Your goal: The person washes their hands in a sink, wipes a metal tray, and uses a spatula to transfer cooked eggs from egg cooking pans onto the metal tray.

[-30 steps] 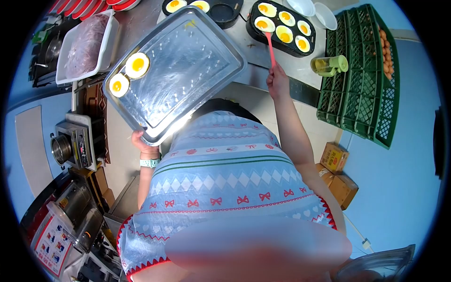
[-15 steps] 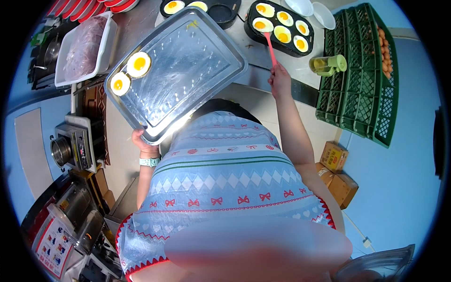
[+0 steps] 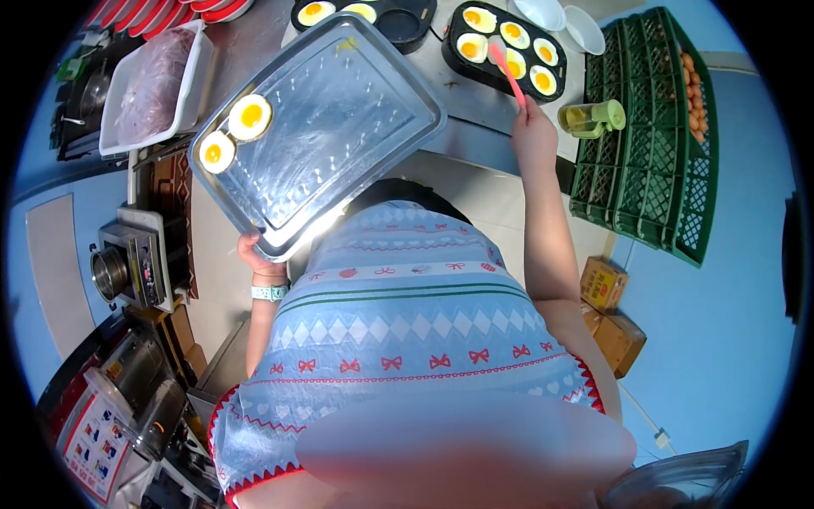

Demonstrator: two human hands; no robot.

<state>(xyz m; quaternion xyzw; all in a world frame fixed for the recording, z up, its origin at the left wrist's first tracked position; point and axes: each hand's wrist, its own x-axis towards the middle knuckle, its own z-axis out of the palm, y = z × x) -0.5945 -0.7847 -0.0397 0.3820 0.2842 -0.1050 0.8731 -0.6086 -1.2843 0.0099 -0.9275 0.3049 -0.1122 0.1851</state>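
My left hand (image 3: 258, 258) grips the near corner of a metal tray (image 3: 314, 127). Two fried eggs, one (image 3: 250, 117) beside the other (image 3: 218, 152), lie at the tray's left end. A pink spatula (image 3: 512, 78) is held in my closed right hand (image 3: 534, 131). Its head is over the black egg pan (image 3: 490, 79), by the lower middle egg (image 3: 511, 65), which it partly covers. Several eggs with yellow yolks fill the pan's round hollows. Whether the spatula touches the egg, I cannot tell.
A second black pan (image 3: 405, 25) with eggs stands behind the tray. Right of the egg pan are white bowls (image 3: 583, 30), an oil bottle (image 3: 591, 118) and stacked green crates (image 3: 632, 144) with brown eggs (image 3: 697, 97). At left sits a white tub (image 3: 114, 127) holding a bagged load.
My right hand has moved right with the spatula. The spatula's head has shifted from the lower left egg to the lower middle one. The tray and my left hand stay in place.
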